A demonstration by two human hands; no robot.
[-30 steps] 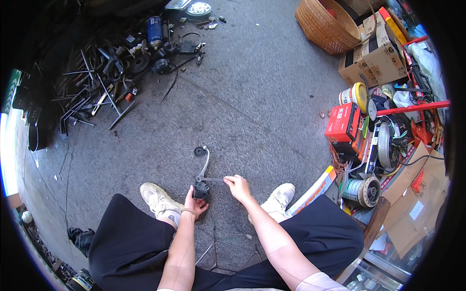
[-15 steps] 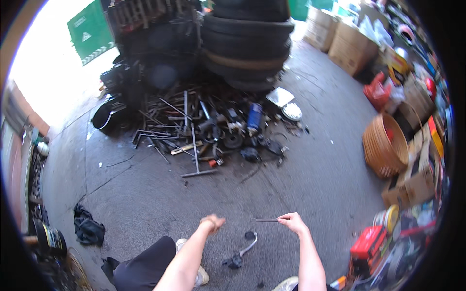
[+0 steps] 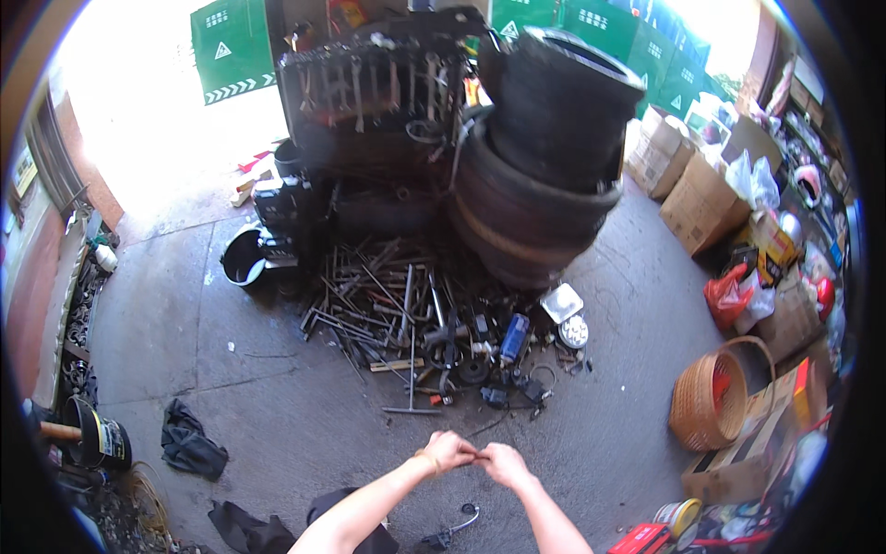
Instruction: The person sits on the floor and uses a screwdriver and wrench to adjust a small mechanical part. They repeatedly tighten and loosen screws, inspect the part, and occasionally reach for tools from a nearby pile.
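Curling left hand [image 3: 448, 451] and right hand [image 3: 504, 464] fingers, we cannot tell around what. A round tan wicker basket [image 3: 690, 412] holds something red [image 3: 721, 381], edging grey concrete floor [image 3: 595, 429].

Far ctr: stack of blk tyres [image 3: 544, 157], just R of hung wrenches [image 3: 358, 92]; grn panels [image 3: 235, 51] behind. Blue spray can [image 3: 514, 339] on floor nr tyres' foot. R side, far to near: cardboard boxes [image 3: 701, 210], red plastic bag [image 3: 727, 297], wicker basket [image 3: 690, 403], yellow-lidded tub [image 3: 685, 515]. L: wht-rimmed bucket [image 3: 224, 262] farther off, dark cloth [image 3: 192, 445] crumpled on floor, blk bucket [image 3: 111, 445] w/ label nearer edge.
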